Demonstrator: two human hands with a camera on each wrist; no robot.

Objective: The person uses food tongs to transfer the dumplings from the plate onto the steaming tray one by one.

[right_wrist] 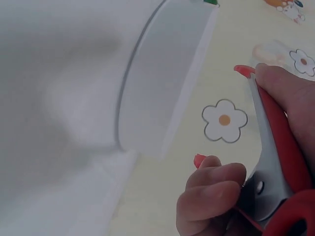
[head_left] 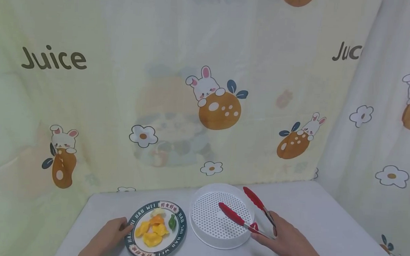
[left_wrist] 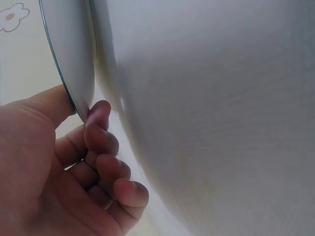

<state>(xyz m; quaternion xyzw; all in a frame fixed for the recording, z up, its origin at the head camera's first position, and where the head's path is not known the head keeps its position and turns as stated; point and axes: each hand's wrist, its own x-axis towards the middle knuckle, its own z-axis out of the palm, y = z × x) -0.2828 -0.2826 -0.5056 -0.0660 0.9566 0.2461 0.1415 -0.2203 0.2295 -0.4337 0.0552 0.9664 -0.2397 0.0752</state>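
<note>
Right-hand fingers (right_wrist: 209, 199) grip spread red-tipped tongs (head_left: 232, 215) slanting forward-left, with dumplings (head_left: 160, 229) farther left past the perforated tray (head_left: 214, 243), nearer the left-hand fingers (left_wrist: 102, 141) pinching the plate (head_left: 180, 232).

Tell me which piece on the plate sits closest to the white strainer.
The green piece, the only one that colour; the yellow, orange and whitish pieces lie farther from the strainer.
</note>
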